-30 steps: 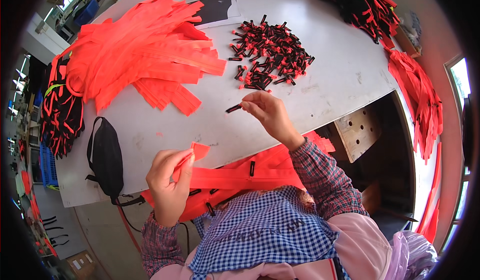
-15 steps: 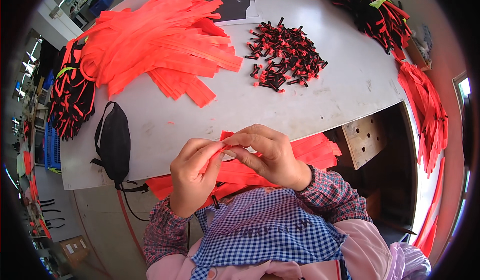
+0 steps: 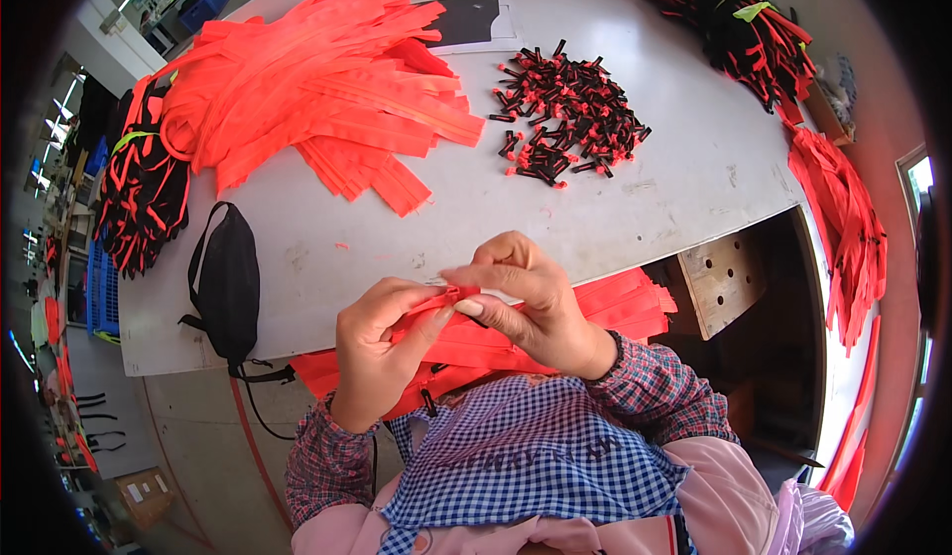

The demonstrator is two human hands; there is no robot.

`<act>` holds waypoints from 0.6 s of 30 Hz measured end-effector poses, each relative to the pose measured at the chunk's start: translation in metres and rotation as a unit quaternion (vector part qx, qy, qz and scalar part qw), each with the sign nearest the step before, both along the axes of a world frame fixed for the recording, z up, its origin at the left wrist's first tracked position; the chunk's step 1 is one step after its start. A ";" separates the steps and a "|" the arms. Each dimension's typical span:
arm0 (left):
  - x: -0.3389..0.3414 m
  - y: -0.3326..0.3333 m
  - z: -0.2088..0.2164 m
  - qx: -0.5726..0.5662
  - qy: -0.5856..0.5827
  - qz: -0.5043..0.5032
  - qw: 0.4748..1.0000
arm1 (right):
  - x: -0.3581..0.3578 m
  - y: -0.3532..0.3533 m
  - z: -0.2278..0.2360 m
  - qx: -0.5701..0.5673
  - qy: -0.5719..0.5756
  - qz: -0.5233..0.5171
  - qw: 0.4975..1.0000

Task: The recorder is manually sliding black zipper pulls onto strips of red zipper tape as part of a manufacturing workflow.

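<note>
My left hand (image 3: pixel 385 349) and my right hand (image 3: pixel 540 307) meet over the table's front edge. Between their pinched fingertips is the end of an orange-red zipper (image 3: pixel 453 293). Thumb and forefinger of each hand press on it; part of the end is hidden by the fingers. Beneath my hands, across my lap, lies a bundle of orange-red zippers (image 3: pixel 627 302), with a few small black pulls showing near my left wrist. Farther off on the table is a heap of small zipper sliders (image 3: pixel 575 119) with black pulls and red bits.
A big pile of orange-red zippers (image 3: pixel 317 89) covers the table's far left. Black-and-red bundles (image 3: pixel 144 193) hang at the left edge, more (image 3: pixel 734 29) lie far right. A black pouch (image 3: pixel 226 282) sits front left. An open compartment (image 3: pixel 778 347) is under the table at right.
The fingers of my right hand have shifted on the zipper end, with the hand's knuckles now more raised. The zipper end that stuck up between the fingers is now lower and flatter.
</note>
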State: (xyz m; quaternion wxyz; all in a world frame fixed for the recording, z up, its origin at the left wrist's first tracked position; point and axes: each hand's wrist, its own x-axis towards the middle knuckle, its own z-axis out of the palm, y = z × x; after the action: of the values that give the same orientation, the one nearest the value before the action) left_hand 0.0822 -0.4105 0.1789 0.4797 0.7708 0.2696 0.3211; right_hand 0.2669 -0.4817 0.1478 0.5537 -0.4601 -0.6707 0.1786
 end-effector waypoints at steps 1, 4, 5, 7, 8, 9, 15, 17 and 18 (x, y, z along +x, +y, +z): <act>-0.001 0.000 0.002 0.000 0.001 0.001 1.000 | -0.001 0.001 -0.001 -0.025 0.073 -0.028 0.997; -0.002 0.001 0.002 -0.073 -0.005 -0.006 0.997 | 0.001 -0.001 -0.003 -0.157 0.266 0.052 0.950; -0.001 0.002 0.000 -0.104 -0.038 -0.007 0.994 | 0.003 -0.003 -0.003 -0.260 0.379 0.157 0.874; 0.001 0.004 -0.004 -0.135 -0.070 -0.010 0.988 | 0.004 -0.003 -0.006 -0.267 0.365 0.163 0.877; 0.000 0.005 -0.007 -0.177 -0.094 -0.019 0.980 | 0.005 -0.003 -0.008 -0.258 0.379 0.174 0.871; 0.000 0.007 -0.009 -0.218 -0.119 -0.029 0.968 | 0.005 -0.002 -0.010 -0.248 0.392 0.186 0.866; -0.005 0.013 -0.016 -0.337 -0.170 -0.080 0.922 | 0.001 0.003 -0.017 -0.237 0.456 0.261 0.817; -0.005 0.012 -0.016 -0.344 -0.166 -0.079 0.921 | -0.001 0.002 -0.017 -0.226 0.438 0.248 0.834; -0.005 0.012 -0.016 -0.348 -0.164 -0.073 0.920 | -0.001 0.002 -0.017 -0.221 0.416 0.239 0.849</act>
State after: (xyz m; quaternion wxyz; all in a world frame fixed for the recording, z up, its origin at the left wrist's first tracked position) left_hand 0.0774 -0.3986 0.1632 0.7771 0.5095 0.2250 0.2931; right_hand 0.2655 -0.4797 0.1310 0.6047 -0.2790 -0.4098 0.6234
